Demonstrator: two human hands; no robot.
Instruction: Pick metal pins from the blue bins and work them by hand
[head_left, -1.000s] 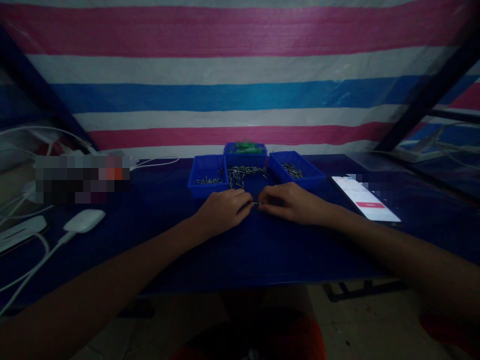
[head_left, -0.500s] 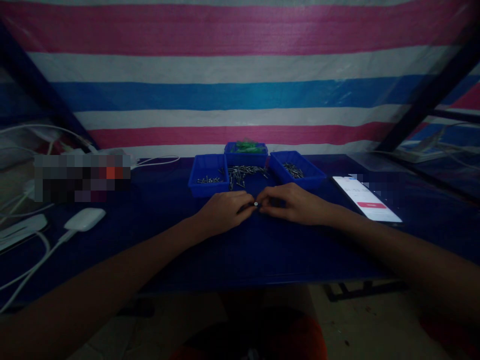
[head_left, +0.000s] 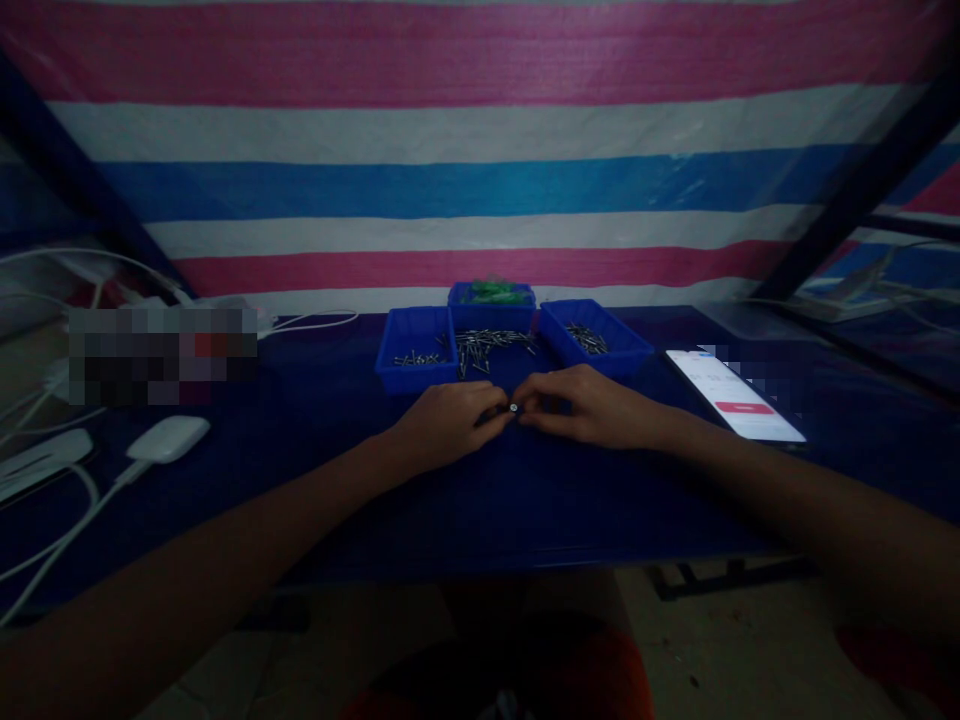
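Observation:
My left hand [head_left: 454,422] and my right hand [head_left: 596,408] meet fingertip to fingertip above the table, each closed in a pinch. Between them shows the small, round, pale head of a screw [head_left: 513,408]; the rest of it is hidden by the fingers. Just beyond the hands lies a loose pile of dark, slender screws [head_left: 480,350]. A blue bin [head_left: 416,378] with some short metal pieces stands behind my left hand. Another blue bin [head_left: 621,358], holding more screw-like pieces, is behind my right hand.
At the back, a third blue bin [head_left: 491,317] holds green plastic packets [head_left: 493,292]. A lit phone [head_left: 739,395] lies to the right. On the left are a white charger [head_left: 169,440] and cables. The blue table [head_left: 480,520] ends near my body.
Almost nothing differs. Both hands keep the same pinch, and the screw head has shifted very slightly to the right.

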